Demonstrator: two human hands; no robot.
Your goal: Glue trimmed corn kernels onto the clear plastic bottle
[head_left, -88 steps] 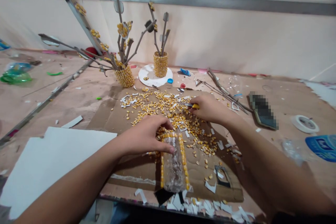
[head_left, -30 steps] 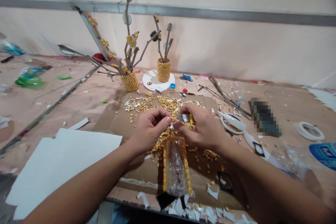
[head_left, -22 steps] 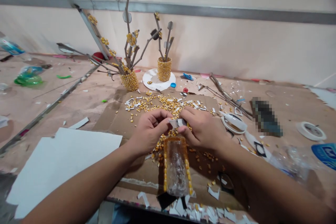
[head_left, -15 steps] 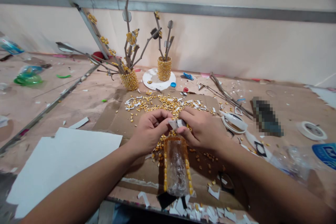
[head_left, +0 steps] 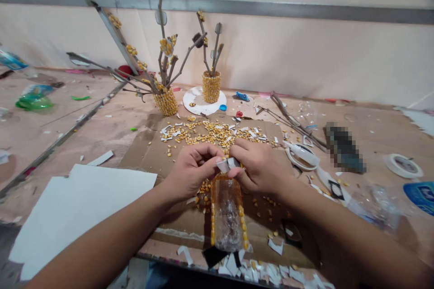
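Note:
My left hand (head_left: 193,169) pinches one end of a small whitish strip (head_left: 222,165) between thumb and forefinger. The strip's other, greyer end is pinched by my right hand (head_left: 254,162); whether it is one piece or two I cannot tell. Just below the hands stands a clear plastic container (head_left: 228,221), its open side toward me, edged with rows of yellow corn kernels. Loose corn kernels (head_left: 210,132) lie scattered with white scraps on the cardboard (head_left: 142,144) beyond and under my hands.
Behind stand two kernel-covered pots, the left pot (head_left: 165,103) and the right pot (head_left: 211,88), holding twigs. White sheets (head_left: 84,216) lie at left. On the right are a glue bottle (head_left: 303,156), a tape roll (head_left: 403,165) and sticks (head_left: 294,122). Paper scraps (head_left: 271,273) crowd the front edge.
Both hands keep hold of the strip at nearly the same place. The strip's left end looks slightly more tilted away from the right end. The view has shifted a little.

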